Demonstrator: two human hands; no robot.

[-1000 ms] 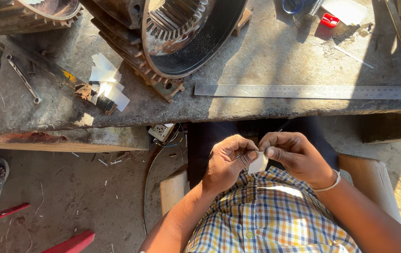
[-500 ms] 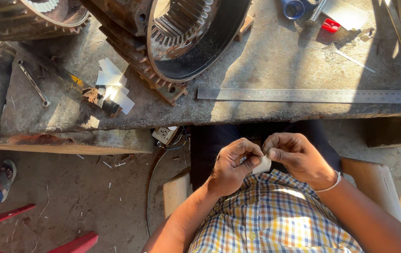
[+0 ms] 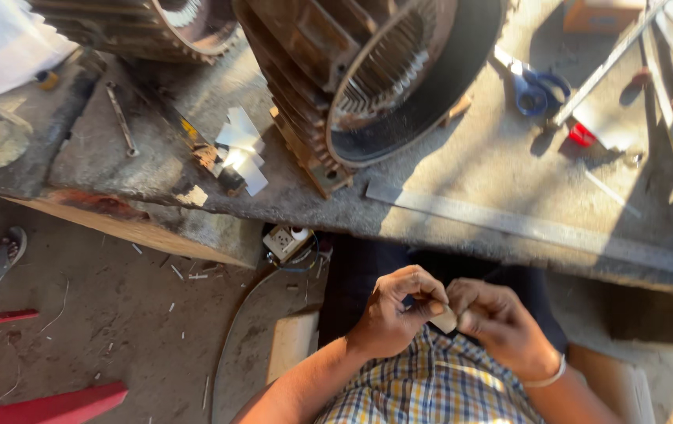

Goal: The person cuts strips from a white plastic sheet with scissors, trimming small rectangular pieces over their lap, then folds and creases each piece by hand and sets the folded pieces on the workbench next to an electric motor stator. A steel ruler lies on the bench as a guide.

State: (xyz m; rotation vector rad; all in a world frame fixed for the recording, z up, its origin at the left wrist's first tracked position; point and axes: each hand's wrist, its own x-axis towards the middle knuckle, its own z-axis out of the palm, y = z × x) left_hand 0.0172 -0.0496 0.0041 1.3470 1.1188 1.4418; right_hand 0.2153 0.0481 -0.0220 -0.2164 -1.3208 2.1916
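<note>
While both hands pinch pale strip (image 3: 444, 320), below workbench edge (image 3: 462, 235)

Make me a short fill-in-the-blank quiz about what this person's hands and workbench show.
1. Both hands, left hand and right hand, pinch a small pale ____ piece between them.
2. The long metal ruler lies flat on the ____.
3. The scissors have ____ handles.
4. The person's right wrist wears a white ____.

Missing words: paper; workbench; blue; bangle

Motor housing (image 3: 383, 86), steel ruler (image 3: 540, 230), scissors (image 3: 537, 88)
</note>
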